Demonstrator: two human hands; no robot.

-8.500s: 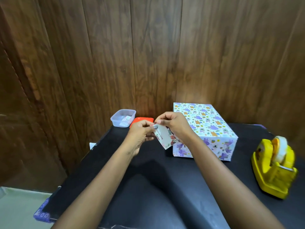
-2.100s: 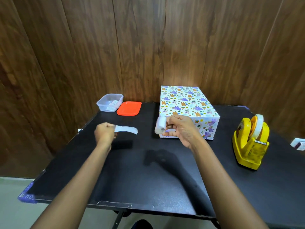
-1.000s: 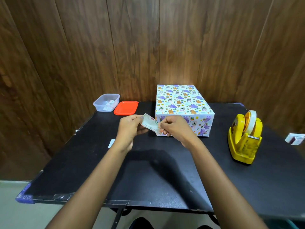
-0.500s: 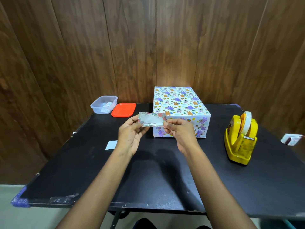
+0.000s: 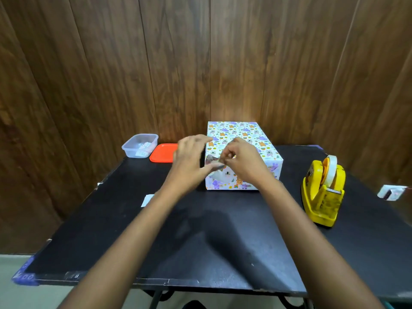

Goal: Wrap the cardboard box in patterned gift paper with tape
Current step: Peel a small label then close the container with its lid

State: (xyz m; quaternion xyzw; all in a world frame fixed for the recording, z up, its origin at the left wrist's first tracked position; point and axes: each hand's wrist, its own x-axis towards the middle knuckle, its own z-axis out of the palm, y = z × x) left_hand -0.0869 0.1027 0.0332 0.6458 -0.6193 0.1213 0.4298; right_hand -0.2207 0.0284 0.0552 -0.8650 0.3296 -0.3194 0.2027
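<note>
We count two hands, one wrapped box, one small card, one tape dispenser, one clear tub, one orange lid and two loose white scraps on one black table [image 5: 200,241]. The right hand [image 5: 244,162] pinches the small card [image 5: 211,160] between curled fingertips. The left hand [image 5: 189,161] lies blurred just left of that pinch, fingers stretched above the card and thumb beneath it, and we cannot tell whether it grasps the card or only touches it. The wrapped box [image 5: 256,139], fully covered in patterned paper, sits directly behind and under the pinch, against the wooden wall. The tape dispenser [image 5: 323,190] stands well to the right of the pinch, with one white scrap [image 5: 392,192] farther right still. The clear tub [image 5: 139,145] and orange lid [image 5: 162,152] lie side by side to the left of the pinch, and the other scrap [image 5: 147,200] lies lower left, nearer us. Half a second ago both hands held the card flat, face toward us, low against the box's front. Now the hands have closed together at the box's near top edge and the card shows bent and mostly hidden. The box, the dispenser and the rest have kept their places.
</note>
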